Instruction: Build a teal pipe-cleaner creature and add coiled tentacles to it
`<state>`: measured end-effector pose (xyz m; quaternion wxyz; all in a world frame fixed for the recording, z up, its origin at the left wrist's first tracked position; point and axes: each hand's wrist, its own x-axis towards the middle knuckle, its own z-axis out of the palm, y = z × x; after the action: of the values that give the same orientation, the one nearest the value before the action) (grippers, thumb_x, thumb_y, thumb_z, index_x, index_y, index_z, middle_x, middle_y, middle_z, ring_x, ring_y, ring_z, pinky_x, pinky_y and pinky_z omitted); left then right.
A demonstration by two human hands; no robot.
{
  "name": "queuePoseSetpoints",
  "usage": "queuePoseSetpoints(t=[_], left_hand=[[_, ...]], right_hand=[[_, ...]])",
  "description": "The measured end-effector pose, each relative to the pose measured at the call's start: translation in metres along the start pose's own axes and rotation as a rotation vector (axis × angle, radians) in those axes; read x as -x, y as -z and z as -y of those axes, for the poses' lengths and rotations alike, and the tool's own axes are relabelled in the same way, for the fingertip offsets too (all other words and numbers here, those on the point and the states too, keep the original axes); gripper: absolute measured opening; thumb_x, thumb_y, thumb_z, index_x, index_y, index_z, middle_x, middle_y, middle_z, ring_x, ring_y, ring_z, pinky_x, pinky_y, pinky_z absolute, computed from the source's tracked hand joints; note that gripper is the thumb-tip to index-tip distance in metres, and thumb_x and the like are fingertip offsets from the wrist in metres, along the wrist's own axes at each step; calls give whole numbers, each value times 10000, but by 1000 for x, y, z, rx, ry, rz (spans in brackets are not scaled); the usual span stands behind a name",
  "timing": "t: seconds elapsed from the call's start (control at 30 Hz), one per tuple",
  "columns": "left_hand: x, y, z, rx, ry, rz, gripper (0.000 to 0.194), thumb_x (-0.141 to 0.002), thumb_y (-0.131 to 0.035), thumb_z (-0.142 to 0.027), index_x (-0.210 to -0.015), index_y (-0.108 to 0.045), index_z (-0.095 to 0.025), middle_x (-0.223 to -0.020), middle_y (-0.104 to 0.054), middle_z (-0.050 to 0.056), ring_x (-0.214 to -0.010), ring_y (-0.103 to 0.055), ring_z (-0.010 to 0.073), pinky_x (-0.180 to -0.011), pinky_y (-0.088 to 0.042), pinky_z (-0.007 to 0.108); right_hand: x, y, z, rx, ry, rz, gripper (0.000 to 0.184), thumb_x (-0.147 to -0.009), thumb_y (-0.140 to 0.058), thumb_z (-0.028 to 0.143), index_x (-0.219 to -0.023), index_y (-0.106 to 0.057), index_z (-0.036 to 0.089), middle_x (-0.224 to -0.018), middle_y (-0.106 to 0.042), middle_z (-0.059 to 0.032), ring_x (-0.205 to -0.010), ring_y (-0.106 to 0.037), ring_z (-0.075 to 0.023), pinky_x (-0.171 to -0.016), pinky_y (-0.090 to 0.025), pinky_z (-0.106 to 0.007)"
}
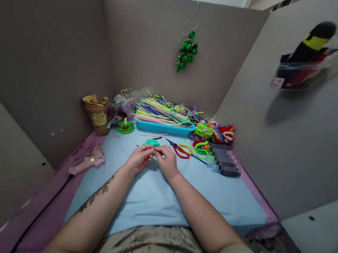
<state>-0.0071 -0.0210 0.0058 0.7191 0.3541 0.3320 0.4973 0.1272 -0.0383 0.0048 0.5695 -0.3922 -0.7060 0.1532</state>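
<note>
My left hand [140,159] and my right hand [167,160] meet over the blue work surface [157,198], fingertips pinched together. What lies between the fingertips is too small to make out. Just beyond them shows a teal fuzzy piece [152,142], partly hidden by the fingers; I cannot tell whether it is held or lies on the surface. Scissors [182,149] with red and yellow handles rest to the right of my right hand. Behind the teal piece lie a few thin loose stems [152,136], white and black.
A blue tray [164,128] heaped with coloured pipe cleaners [161,112] stands at the back. Left are a green fuzzy figure [126,126], a cup [96,115] and a corded pink glue gun [88,164]. Right are fuzzy figures [203,130] and a dark, pixelated object [228,162]. Grey panels enclose three sides.
</note>
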Motion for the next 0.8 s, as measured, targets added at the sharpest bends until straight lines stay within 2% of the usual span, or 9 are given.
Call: queuePoseSetpoints(t=[0.07,0.23,0.3,0.37,0.5,0.57,0.7,0.8], left_hand=[[-1,2,0,7,15,-3,221,-659,-743,-165,-844,-628,-127,-616,-590,-27,-479,-524,35,-440,-433,110],[-1,7,-2,52,7,9,231,-678,-740,-155,-875,-624,-124,-785,-645,17,-531,-558,37,-438,-445,107],[-1,9,-2,90,13,16,218,-691,-735,-164,-875,-627,-122,-794,-644,18,-531,-552,29,-452,-452,103],[-1,9,-2,135,18,27,192,-697,-732,-163,-853,-628,-120,-758,-634,9,-522,-542,23,-474,-463,103],[0,7,-4,193,4,41,156,-700,-728,-149,-810,-622,-118,-677,-602,-10,-516,-542,28,-493,-470,104],[1,5,-6,194,-4,20,155,-701,-724,-141,-815,-621,-118,-668,-597,-11,-532,-559,36,-506,-479,110],[1,6,-11,176,-44,-78,162,-704,-708,-98,-843,-625,-116,-721,-627,7,-611,-607,61,-554,-501,126],[0,8,-12,147,-97,-116,202,-676,-727,-93,-853,-631,-118,-744,-646,13,-648,-626,76,-579,-505,139]], right_hand=[[-1,-1,-3,-4,-17,-8,127,-832,-539,237,-789,-649,189,-765,-619,-38,-770,-562,-162,-741,-449,-292],[-5,3,-10,-35,-171,-96,177,-851,-480,279,-799,-612,172,-774,-602,-34,-732,-551,-155,-662,-439,-264],[-5,7,-12,-5,-196,-88,194,-856,-472,290,-776,-601,169,-756,-597,-33,-712,-542,-153,-642,-430,-255],[-3,10,-14,76,-175,29,182,-841,-502,274,-729,-605,174,-723,-596,-25,-692,-538,-148,-641,-419,-249],[2,12,-19,316,-113,392,95,-746,-599,165,-672,-653,189,-727,-629,-21,-715,-562,-152,-658,-405,-243],[3,12,-21,385,-114,495,111,-723,-607,136,-667,-679,199,-755,-651,-22,-739,-579,-155,-661,-406,-238],[3,14,-24,400,-117,535,138,-738,-599,160,-688,-715,217,-762,-671,-19,-748,-597,-156,-681,-414,-236],[1,15,-24,316,-117,431,156,-771,-573,181,-731,-719,222,-748,-668,-20,-745,-598,-158,-697,-426,-244]])
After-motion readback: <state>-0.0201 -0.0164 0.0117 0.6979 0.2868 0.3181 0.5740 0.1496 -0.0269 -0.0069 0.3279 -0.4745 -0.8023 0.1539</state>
